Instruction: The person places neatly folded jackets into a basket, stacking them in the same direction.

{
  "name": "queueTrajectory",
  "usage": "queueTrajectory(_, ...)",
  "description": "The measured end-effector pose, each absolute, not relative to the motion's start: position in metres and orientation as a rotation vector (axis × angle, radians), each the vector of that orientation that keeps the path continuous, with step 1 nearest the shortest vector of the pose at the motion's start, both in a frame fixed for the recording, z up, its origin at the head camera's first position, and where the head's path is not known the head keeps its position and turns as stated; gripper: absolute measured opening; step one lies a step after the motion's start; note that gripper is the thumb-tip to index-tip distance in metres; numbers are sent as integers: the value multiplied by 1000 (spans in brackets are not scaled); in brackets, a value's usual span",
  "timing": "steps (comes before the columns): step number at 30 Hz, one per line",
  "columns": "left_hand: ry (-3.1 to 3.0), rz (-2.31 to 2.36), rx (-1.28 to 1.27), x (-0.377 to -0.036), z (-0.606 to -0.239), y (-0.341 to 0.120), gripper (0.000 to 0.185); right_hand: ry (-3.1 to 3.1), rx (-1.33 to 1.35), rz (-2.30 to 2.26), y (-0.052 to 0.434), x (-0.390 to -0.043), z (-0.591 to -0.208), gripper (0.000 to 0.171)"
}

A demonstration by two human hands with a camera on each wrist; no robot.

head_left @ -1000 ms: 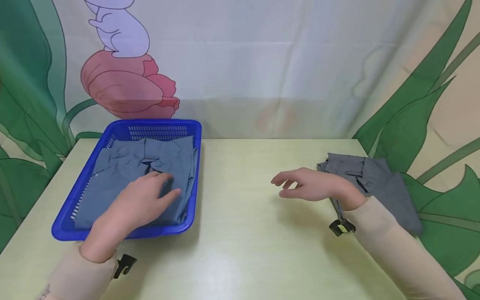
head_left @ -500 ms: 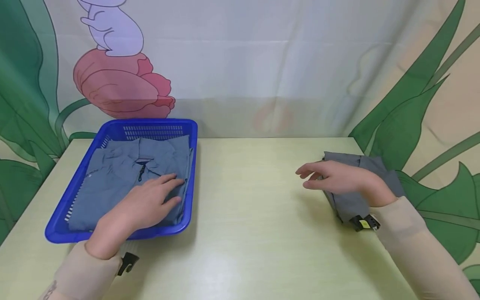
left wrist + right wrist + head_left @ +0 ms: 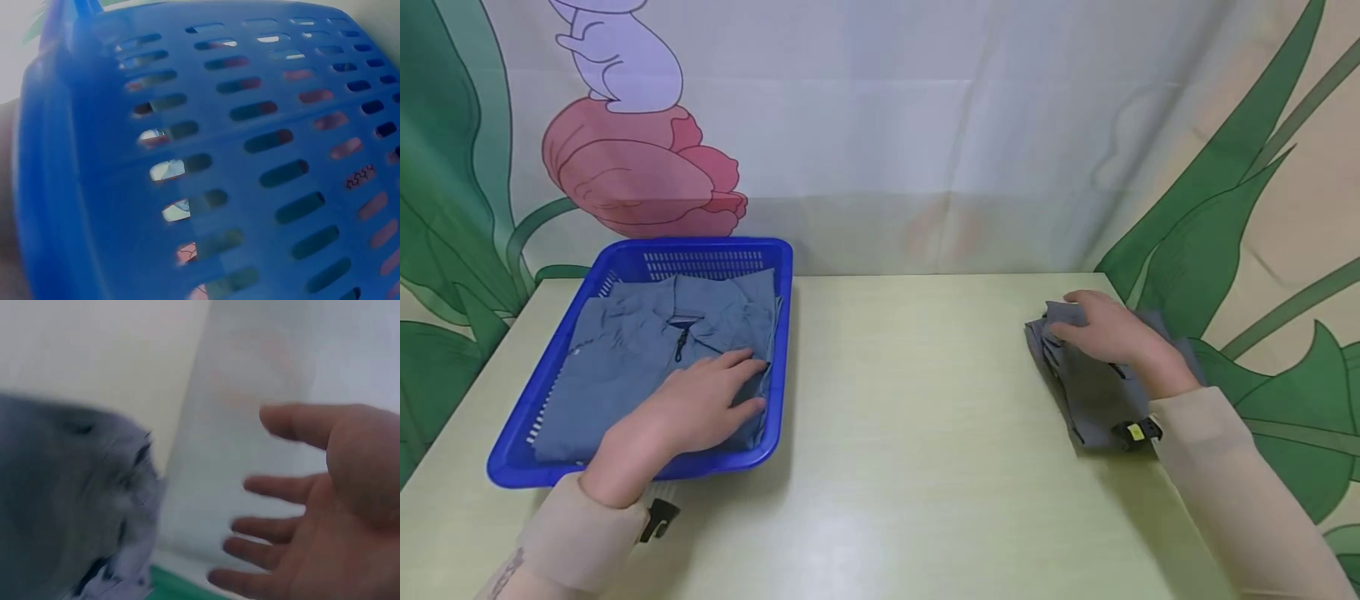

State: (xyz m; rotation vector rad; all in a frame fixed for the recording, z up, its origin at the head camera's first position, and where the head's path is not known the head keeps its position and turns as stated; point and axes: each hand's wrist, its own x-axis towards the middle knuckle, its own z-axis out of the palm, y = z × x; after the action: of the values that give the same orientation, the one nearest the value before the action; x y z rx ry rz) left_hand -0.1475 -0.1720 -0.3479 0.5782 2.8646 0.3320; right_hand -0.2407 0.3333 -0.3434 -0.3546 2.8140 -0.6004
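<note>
A folded blue-grey garment (image 3: 625, 350) lies in a blue slotted basket (image 3: 700, 247) on the left of the table. My left hand (image 3: 722, 392) rests flat on the garment's near right corner, fingers straight. The left wrist view shows only the basket's wall (image 3: 250, 156) up close. A folded grey garment (image 3: 1093, 396) lies at the table's right edge. My right hand (image 3: 1090, 329) is over its far end, touching or just above it. In the right wrist view the right hand (image 3: 325, 506) has its fingers spread, with nothing in it, beside the grey garment (image 3: 62, 487).
The pale green table (image 3: 910, 400) is bare between the basket and the grey garment. A printed curtain (image 3: 925, 125) with leaves and a flower hangs close behind the table's far edge.
My right hand has moved right and away, from mid-table to above the grey garment's far end. The left hand has stayed on the garment in the basket.
</note>
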Motion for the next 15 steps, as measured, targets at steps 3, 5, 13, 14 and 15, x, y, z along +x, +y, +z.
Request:
queueTrajectory(3,2862,319,577,-150,-350,-173,56,2843,-201,-558,348,-247,-352,74)
queueTrajectory(5,2861,310,574,-152,-351,-173,56,2857,-121,-529,356,-250,-358,77)
queueTrajectory(13,2867,326,579,-159,-351,-174,61,2884,7,-499,388,-258,-379,80)
queueTrajectory(14,2875,352,581,-160,-351,-174,62,2882,11,-494,391,-259,-382,79)
queueTrajectory(15,2885,382,586,-161,-350,-175,63,2878,17,-490,394,-260,-384,79)
